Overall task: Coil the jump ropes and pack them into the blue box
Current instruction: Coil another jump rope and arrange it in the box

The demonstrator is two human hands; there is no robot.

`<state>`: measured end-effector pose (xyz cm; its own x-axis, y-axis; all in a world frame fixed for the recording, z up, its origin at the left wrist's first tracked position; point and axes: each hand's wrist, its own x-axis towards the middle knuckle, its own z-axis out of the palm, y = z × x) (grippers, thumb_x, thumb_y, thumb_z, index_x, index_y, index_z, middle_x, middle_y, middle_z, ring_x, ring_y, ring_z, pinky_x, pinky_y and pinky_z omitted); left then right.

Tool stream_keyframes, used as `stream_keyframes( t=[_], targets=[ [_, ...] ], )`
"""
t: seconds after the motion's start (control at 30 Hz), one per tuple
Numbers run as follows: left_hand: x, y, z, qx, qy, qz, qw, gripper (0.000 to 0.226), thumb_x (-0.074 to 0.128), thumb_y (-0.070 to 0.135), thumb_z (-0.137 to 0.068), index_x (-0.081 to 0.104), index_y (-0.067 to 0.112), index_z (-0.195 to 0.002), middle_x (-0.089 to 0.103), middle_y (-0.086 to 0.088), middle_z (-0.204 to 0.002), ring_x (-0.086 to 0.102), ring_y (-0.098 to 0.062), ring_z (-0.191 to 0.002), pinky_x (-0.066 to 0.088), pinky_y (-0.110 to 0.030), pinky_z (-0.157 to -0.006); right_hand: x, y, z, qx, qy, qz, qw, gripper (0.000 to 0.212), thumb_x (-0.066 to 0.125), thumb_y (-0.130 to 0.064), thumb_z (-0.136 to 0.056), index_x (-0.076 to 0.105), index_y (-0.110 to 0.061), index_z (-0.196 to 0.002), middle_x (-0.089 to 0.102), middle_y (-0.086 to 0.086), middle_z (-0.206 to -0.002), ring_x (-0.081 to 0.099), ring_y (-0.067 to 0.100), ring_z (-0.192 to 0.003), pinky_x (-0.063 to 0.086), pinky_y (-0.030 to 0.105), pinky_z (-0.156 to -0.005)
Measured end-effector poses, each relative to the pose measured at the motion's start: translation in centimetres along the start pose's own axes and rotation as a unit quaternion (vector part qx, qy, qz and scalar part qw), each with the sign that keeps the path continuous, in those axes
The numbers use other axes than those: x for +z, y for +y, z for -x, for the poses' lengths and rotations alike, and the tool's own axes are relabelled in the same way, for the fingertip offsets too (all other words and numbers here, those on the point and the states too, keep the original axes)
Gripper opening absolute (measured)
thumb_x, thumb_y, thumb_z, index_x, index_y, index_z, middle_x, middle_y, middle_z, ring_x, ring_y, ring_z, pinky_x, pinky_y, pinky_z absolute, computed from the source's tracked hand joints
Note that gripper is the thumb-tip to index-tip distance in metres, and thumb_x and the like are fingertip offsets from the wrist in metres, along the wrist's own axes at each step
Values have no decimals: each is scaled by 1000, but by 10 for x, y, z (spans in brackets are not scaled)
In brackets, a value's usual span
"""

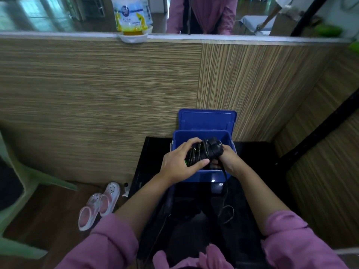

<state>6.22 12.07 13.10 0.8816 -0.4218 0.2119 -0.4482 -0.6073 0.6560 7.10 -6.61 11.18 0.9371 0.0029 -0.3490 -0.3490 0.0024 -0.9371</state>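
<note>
A coiled black jump rope (204, 151) with thick black handles sits between both hands, just over the open blue box (230, 140). My left hand (180, 162) grips the coil's left side, thumb across its front. My right hand (228, 159) holds the right side by the handles. A loose black rope end (225, 199) trails from the coil over the box's front wall down onto the black table (250, 171). The box's lid (206, 119) stands open against the wooden wall. Dark things lie inside the box, mostly hidden.
Another rope with a dark blue handle (168, 202) lies on the black table's left part. Pink clogs (101, 204) sit on the floor at left, beside a green plastic chair (11, 191). A striped wooden partition (97, 103) rises behind, with a refill pouch (131, 16) on its ledge.
</note>
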Motion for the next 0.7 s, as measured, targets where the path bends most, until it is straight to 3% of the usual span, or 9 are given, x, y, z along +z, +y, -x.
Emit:
stream_keyframes(
  t=[0.1, 0.2, 0.3, 0.37, 0.43, 0.57, 0.7],
  targets=[
    [2, 8, 1, -17, 22, -2, 1000, 72, 54, 85, -59, 42, 51, -122, 58, 25, -111, 56, 3, -101, 45, -21, -88, 1, 1, 3, 5, 10, 38, 999, 20, 49, -14, -93, 66, -13, -82, 59, 12, -73, 49, 22, -66, 41, 28, -59],
    [9, 8, -1, -51, 66, -29, 996, 64, 60, 80, -65, 46, 50, -119, 60, 23, -108, 56, 3, -101, 41, -18, -80, 6, 6, 7, 6, 1, 33, 999, 24, 42, -11, -95, 58, -8, -77, 50, 5, -58, 39, 15, -52, 33, 26, -50],
    [10, 4, -5, -70, 112, -34, 991, 58, 59, 76, -70, 46, 49, -119, 60, 21, -106, 59, -1, -101, 41, -20, -75, 11, 17, 12, -11, -11, 41, 999, 24, 44, -17, -100, 59, -9, -83, 51, 5, -62, 37, 15, -49, 34, 28, -49],
    [5, 2, -9, -95, 146, -18, 985, 57, 60, 73, -73, 43, 50, -123, 60, 20, -106, 60, -6, -102, 42, -24, -75, 18, 23, 19, -15, -14, 35, 999, 19, 45, -21, -100, 64, -18, -99, 50, 2, -61, 37, 12, -45, 34, 22, -44],
    [0, -3, -15, -116, 158, -20, 980, 63, 57, 72, -76, 34, 54, -132, 61, 14, -110, 59, -9, -103, 44, -28, -79, 25, 24, 24, -8, -17, 9, 1000, 20, 45, -18, -100, 62, -15, -108, 48, 3, -60, 35, 9, -42, 35, 19, -42],
    [2, -23, -20, -149, 132, -88, 976, 60, 46, 78, -77, 37, 54, -131, 60, 9, -106, 62, -14, -97, 49, -30, -76, 41, 15, 32, -6, -17, 78, 997, 22, 43, -12, -101, 51, -4, -82, 53, -2, -50, 40, 9, -41, 35, 16, -42],
    [9, -30, -21, -180, 132, -116, 968, 62, 45, 78, -78, 41, 49, -133, 58, 3, -103, 62, -17, -90, 48, -30, -73, 49, 10, 33, 21, -19, 95, 995, 5, 51, -3, -95, 47, -3, -93, 58, 8, -62, 48, 10, -40, 45, 20, -44]
  ],
)
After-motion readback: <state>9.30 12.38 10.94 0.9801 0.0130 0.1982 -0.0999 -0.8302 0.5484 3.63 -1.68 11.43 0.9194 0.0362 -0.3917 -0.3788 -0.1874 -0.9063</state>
